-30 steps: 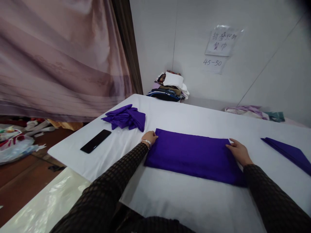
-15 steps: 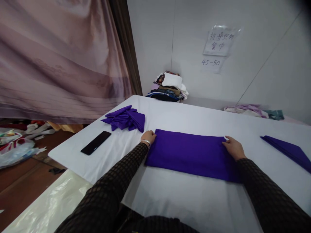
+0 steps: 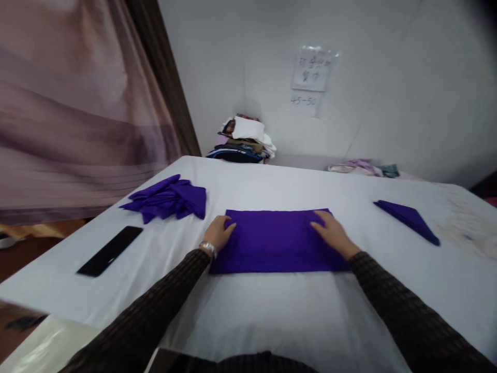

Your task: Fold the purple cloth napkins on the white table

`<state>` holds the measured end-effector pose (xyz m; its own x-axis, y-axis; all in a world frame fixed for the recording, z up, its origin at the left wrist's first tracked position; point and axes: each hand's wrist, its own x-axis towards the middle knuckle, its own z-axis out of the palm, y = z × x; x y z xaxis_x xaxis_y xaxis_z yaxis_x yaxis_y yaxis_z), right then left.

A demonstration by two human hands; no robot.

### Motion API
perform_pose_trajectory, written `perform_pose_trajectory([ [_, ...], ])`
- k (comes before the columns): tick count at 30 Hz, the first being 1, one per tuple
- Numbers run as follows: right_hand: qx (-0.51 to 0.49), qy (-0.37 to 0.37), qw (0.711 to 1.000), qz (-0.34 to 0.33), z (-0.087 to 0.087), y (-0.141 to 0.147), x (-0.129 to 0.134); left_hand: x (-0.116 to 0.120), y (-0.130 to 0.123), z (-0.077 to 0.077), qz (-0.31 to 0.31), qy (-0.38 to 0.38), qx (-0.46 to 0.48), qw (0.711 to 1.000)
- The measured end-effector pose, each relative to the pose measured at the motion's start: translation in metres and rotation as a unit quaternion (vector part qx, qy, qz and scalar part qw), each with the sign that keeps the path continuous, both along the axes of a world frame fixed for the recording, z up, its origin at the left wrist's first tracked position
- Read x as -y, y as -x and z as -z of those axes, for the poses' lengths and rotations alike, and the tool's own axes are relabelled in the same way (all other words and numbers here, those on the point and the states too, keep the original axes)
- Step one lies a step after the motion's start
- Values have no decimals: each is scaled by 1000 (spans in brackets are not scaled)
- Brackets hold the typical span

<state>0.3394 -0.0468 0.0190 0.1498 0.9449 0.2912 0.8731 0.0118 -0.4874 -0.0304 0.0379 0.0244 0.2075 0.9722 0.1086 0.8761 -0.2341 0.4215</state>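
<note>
A purple cloth napkin [image 3: 272, 241], folded into a long rectangle, lies flat on the white-covered table [image 3: 295, 311] in front of me. At its left end rests my left hand [image 3: 219, 232], thumb and fingers apart, touching the fabric. My right hand [image 3: 334, 234] lies over the upper right part of the napkin, its thumb also spread from the fingers. Neither hand visibly pinches the cloth. Parts of both short ends are hidden under my hands.
Crumpled purple napkins [image 3: 169, 199] and a black phone [image 3: 111, 252] lie on the left. A purple napkin folded to a triangle [image 3: 407, 220] is at right. Beyond the far edge are stacked clothes [image 3: 243, 140] and more fabric [image 3: 361, 167]. A paper sign [image 3: 310, 72] hangs on the wall.
Both hands have let go of the napkin's far corners and come inward and nearer, onto its ends. The camera has turned right, so the scene appears shifted left.
</note>
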Motion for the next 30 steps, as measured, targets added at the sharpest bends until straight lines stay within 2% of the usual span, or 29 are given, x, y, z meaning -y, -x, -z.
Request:
perform_pose_trajectory([
  [3, 20, 26, 991, -132, -12, 76, 34, 52, -15, 9, 209, -58, -2, 976],
  [5, 36, 64, 979, -192, -12, 124, 52, 80, -23, 18, 302, -79, -50, 949],
  [8, 40, 81, 966, -243, -6, 169, 67, 102, -28, 32, 349, -91, -110, 926],
  [10, 41, 78, 967, -239, 0, 179, 71, 103, -29, 39, 347, -92, -133, 924],
  [12, 47, 84, 971, -220, 4, 174, 74, 101, -28, 44, 342, -95, -143, 924],
  [15, 61, 109, 975, -183, 9, 151, 85, 100, -26, 48, 338, -98, -145, 925],
  [20, 91, 134, 981, -108, 16, 101, 127, 104, -26, 44, 333, -99, -150, 926],
  [24, 118, 130, 983, -43, 17, 78, 154, 108, -27, 40, 335, -105, -145, 925],
  [27, 129, 111, 985, -32, 14, 75, 153, 111, -28, 38, 350, -108, -142, 919],
  [30, 133, 91, 986, -29, 10, 71, 138, 116, -28, 38, 365, -101, -143, 914],
])
